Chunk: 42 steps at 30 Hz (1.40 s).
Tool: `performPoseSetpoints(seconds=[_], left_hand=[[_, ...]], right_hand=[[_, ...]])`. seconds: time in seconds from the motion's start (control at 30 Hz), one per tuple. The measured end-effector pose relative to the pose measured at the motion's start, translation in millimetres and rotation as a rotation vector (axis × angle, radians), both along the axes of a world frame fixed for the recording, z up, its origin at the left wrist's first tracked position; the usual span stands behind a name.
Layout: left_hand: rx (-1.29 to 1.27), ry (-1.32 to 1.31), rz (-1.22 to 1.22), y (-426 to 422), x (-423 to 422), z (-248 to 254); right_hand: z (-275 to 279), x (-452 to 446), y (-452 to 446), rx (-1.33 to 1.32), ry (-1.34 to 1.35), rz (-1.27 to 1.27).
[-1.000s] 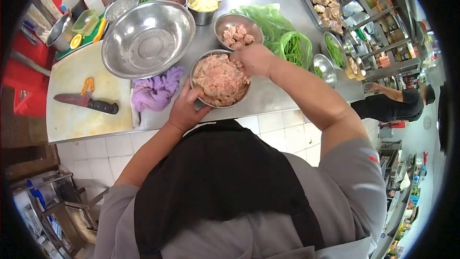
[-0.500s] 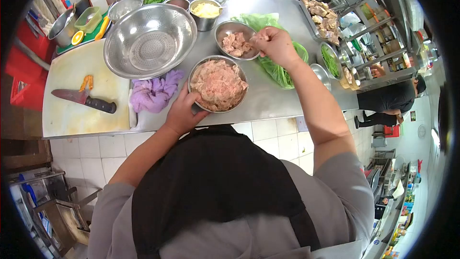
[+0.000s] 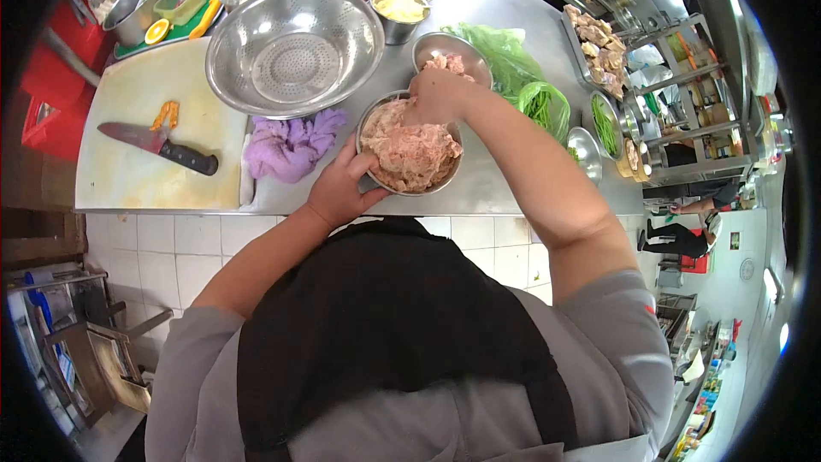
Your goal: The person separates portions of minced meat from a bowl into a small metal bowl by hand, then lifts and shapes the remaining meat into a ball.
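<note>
A steel bowl (image 3: 457,162) heaped with pale pink minced meat (image 3: 410,156) stands near the counter's front edge. My left hand (image 3: 344,184) grips its left rim, thumb low and fingertips against the meat. Knuckles up, my right hand (image 3: 434,98) reaches into the far side of this bowl; its fingers are sunk in the meat and hidden. Just behind, partly covered by that hand, is a smaller steel bowl (image 3: 479,68) with pink meat pieces (image 3: 448,62) in it.
To the left are a big colander (image 3: 224,60), a purple cloth (image 3: 286,147) and a cutting board (image 3: 111,171) bearing a knife (image 3: 158,147). Green vegetables in a plastic bag (image 3: 544,109) lie right of the bowls. A tray of meat chunks (image 3: 599,47) sits farther back.
My right hand has come from the smaller bowl down and left into the minced meat. My left hand still grips the larger bowl. The view has shifted slightly.
</note>
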<state>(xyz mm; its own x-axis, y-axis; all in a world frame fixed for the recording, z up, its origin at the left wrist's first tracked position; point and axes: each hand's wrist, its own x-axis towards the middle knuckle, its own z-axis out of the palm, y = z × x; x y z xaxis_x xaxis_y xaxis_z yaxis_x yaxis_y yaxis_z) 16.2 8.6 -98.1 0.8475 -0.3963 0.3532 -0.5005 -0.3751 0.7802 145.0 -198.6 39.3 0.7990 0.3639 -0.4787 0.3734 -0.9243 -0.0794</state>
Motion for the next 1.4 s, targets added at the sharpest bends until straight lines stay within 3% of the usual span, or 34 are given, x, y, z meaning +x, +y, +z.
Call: performPoseSetpoints(seconds=[0.27, 0.47, 0.57, 0.77, 1.27, 1.4], left_hand=[[-0.101, -0.086, -0.008, 0.0, 0.9, -4.1], [-0.077, -0.146, 0.013, 0.8, 4.1, -8.9], [-0.109, -0.134, -0.001, 0.1, 5.9, -9.2], [-0.162, -0.159, 0.03, -0.8, 3.5, -6.1], [-0.196, -0.166, 0.0, 3.6, 5.6, -13.1], [-0.238, -0.13, -0.005, 3.5, 0.8, -7.1]], right_hand=[[-11.8, 3.1, 0.5, 0.174, -0.052, -0.055], [1.8, -20.8, 7.7, 0.345, -0.045, 0.07], [32.4, -60.9, 14.6, 0.111, -0.09, 0.264], [19.7, -94.1, -0.5, -0.001, -0.219, 0.486], [-3.6, -87.7, 28.2, 0.09, -0.268, 0.363], [-18.2, -83.3, 34.0, 0.226, -0.277, 0.304]])
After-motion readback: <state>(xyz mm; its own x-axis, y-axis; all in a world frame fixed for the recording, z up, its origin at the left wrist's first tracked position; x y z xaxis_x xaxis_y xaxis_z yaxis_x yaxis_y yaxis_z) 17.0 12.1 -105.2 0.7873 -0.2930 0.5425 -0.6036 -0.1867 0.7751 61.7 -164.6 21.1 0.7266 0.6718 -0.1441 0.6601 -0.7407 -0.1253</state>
